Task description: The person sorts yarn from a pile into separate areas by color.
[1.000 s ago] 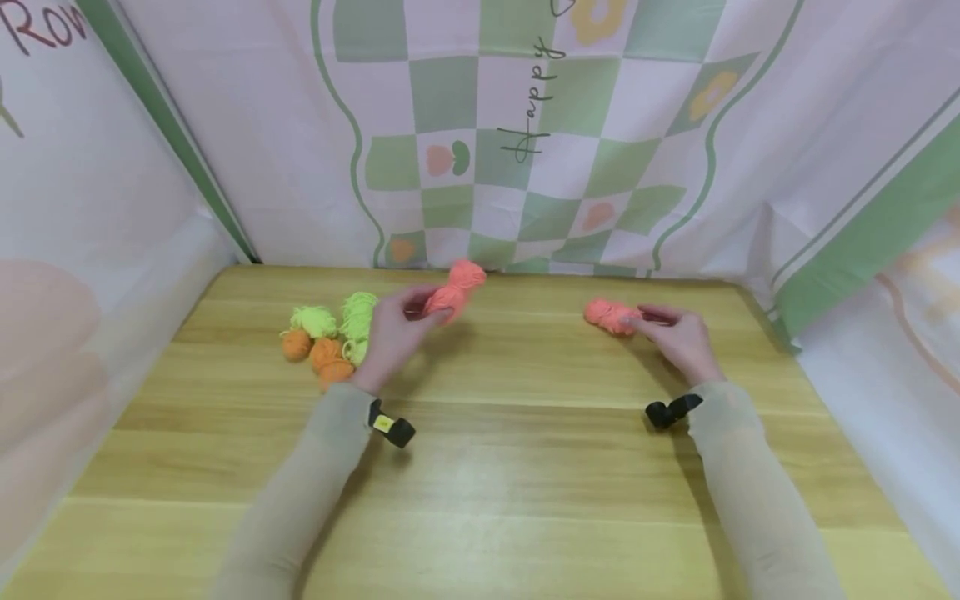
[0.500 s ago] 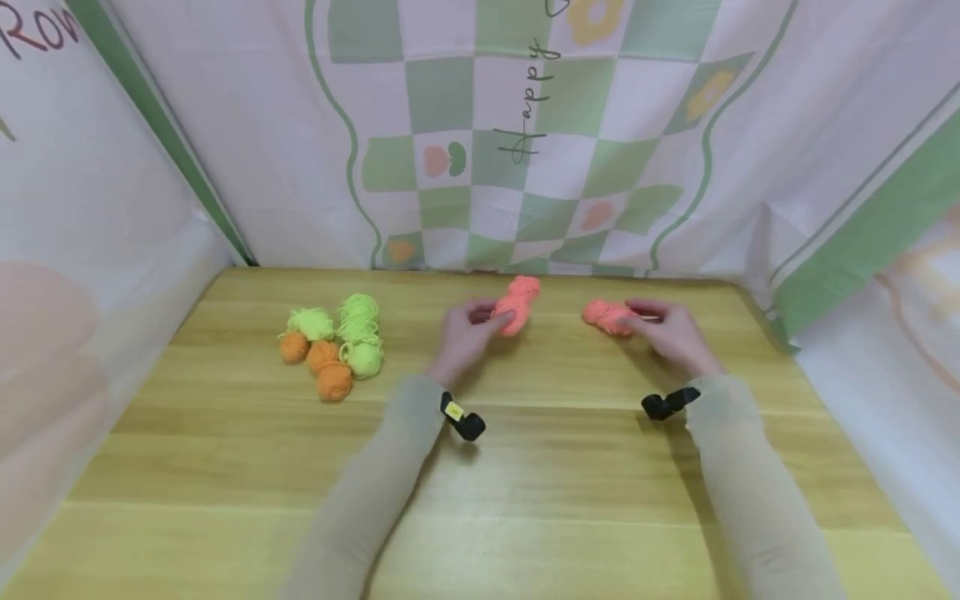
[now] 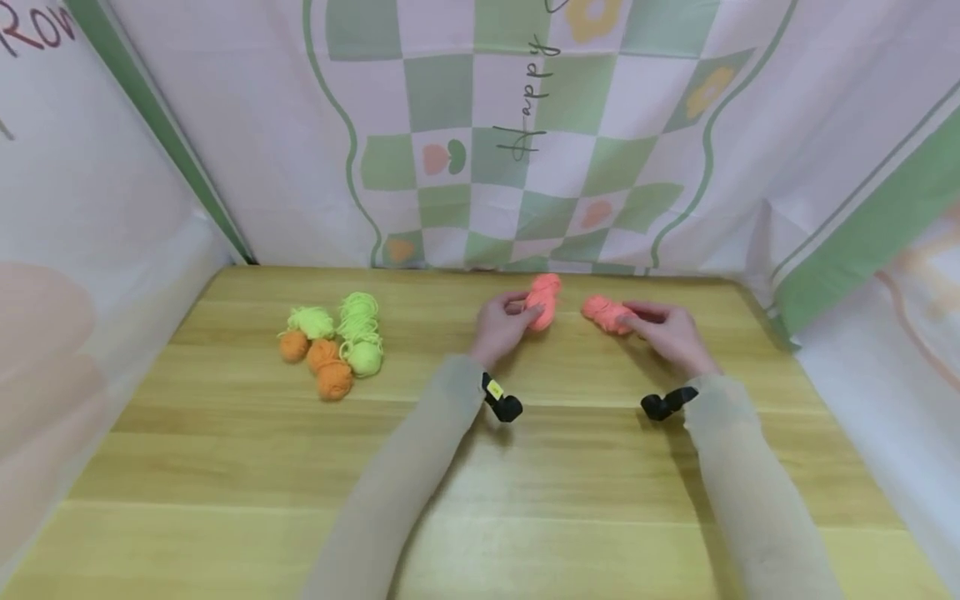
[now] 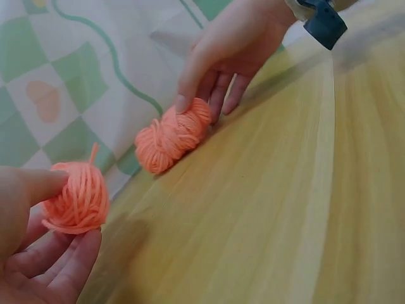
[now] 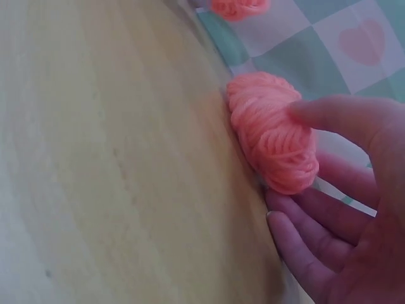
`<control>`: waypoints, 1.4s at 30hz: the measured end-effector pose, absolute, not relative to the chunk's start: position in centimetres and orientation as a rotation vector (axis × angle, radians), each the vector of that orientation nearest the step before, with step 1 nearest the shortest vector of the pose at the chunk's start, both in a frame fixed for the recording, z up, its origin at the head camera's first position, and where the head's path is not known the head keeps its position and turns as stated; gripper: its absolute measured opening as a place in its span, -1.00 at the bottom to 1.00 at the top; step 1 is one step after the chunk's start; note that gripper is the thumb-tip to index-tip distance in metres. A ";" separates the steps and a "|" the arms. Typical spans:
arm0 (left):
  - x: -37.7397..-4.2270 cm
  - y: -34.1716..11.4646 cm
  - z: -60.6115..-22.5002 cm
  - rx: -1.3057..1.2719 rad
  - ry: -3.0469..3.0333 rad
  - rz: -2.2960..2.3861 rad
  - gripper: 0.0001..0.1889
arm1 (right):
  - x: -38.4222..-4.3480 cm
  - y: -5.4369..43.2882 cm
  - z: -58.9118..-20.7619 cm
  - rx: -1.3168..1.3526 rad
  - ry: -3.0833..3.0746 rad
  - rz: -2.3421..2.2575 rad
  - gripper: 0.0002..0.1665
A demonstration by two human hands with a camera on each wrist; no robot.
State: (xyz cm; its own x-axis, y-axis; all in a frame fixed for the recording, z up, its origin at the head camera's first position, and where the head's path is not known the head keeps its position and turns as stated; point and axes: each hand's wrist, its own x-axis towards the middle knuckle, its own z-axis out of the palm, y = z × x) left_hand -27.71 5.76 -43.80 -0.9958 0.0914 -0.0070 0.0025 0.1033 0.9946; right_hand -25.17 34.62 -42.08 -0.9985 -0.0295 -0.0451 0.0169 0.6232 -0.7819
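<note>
Two yarn skeins at bench 12 o'clock; yarn-ball cluster w/ them at 10.

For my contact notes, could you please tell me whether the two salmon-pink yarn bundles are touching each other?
Apart. The left wrist view shows the bundle in the left hand and the bundle under the right hand with tablecloth and table showing between them; the head view shows the same gap.
</note>
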 end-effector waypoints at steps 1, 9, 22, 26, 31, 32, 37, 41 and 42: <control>-27.9 6.0 -43.7 0.107 2.306 2.040 -0.55 | -25.2 34.6 -42.1 0.005 2.777 -1.341 -0.19; -27.3 8.1 -43.2 0.174 2.403 1.944 -0.58 | -25.2 34.8 -42.3 0.079 2.787 -1.379 -0.17; -25.5 11.1 -44.5 0.254 2.371 1.893 -0.59 | -24.8 34.6 -42.4 0.124 2.831 -1.355 -0.14; -25.5 11.5 -44.5 0.358 2.353 1.832 -0.52 | -24.8 34.5 -42.3 0.122 2.839 -1.363 -0.12; -25.3 11.9 -44.3 0.480 2.340 1.755 -0.48 | -24.7 34.4 -42.4 0.130 2.843 -1.373 -0.10; -25.2 12.0 -44.2 0.494 2.324 1.755 -0.47 | -24.7 34.4 -42.5 0.130 2.849 -1.370 -0.11; -24.8 12.5 -44.4 0.535 2.285 1.759 -0.46 | -24.7 34.5 -42.9 0.128 2.893 -1.358 -0.14; -24.7 12.5 -44.6 0.500 2.304 1.820 -0.47 | -24.7 34.5 -43.0 0.162 2.891 -1.372 -0.12; -24.6 12.4 -44.5 0.467 2.311 1.834 -0.48 | -24.7 34.5 -43.0 0.177 2.882 -1.379 -0.11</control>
